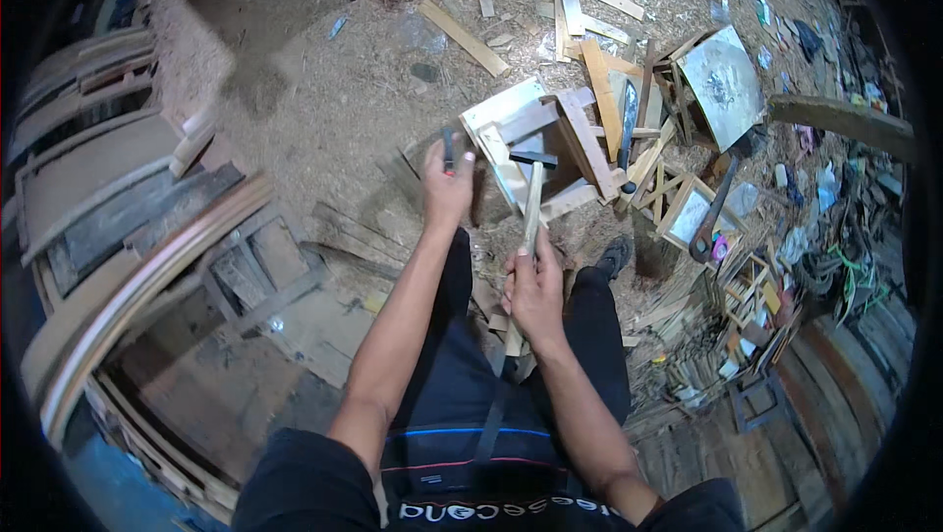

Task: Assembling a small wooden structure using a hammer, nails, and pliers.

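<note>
My right hand point(535, 294) is wrapped round the pale wooden handle of a hammer point(533, 208). The hammer's dark head lies over the opening of a small wooden frame point(578, 144), which has crossed slats and a pale side panel. Left of that frame, my left hand point(448, 193) is closed on a short dark tool with a bit of red on it; its upper end sticks up past the fingers, and its kind is hard to make out. That hand is apart from the frame.
Past the frame lie a long-bladed knife point(627, 129), loose boards point(464, 38) and a box with a pale top point(722, 85). A handsaw point(715, 213) rests by a smaller frame point(680, 223) at the right. Curved wooden pieces point(147, 286) are stacked at the left. Sawdust covers the ground.
</note>
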{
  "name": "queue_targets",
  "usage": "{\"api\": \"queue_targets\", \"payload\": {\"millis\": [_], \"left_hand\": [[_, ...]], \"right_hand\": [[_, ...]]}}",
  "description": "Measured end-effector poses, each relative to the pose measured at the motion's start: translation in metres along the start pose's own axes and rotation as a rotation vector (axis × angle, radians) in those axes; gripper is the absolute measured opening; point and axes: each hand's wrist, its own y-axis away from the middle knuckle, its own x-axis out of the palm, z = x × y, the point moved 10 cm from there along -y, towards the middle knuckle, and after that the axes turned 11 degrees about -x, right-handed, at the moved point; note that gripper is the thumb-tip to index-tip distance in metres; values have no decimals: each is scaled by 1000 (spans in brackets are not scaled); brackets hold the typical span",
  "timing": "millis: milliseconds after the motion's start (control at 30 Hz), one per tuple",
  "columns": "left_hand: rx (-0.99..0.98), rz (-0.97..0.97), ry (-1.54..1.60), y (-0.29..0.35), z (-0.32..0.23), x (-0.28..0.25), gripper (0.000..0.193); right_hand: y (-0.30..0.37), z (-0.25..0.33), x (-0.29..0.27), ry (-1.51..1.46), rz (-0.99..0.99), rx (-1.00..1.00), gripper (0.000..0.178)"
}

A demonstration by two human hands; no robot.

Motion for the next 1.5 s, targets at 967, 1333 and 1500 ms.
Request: {"api": "queue_targets", "payload": {"millis": [967,1333,1500], "left_hand": [[-10,455,151,-51,13,44,28],[-40,504,49,-51,25,49,28],[-69,503,44,-54,24,46,28]], "right_hand": [[-19,-33,65,238,-478,-132,56],[-12,-21,66,41,-554,-58,54],[-24,-33,66,169,-409,-131,55]]}}
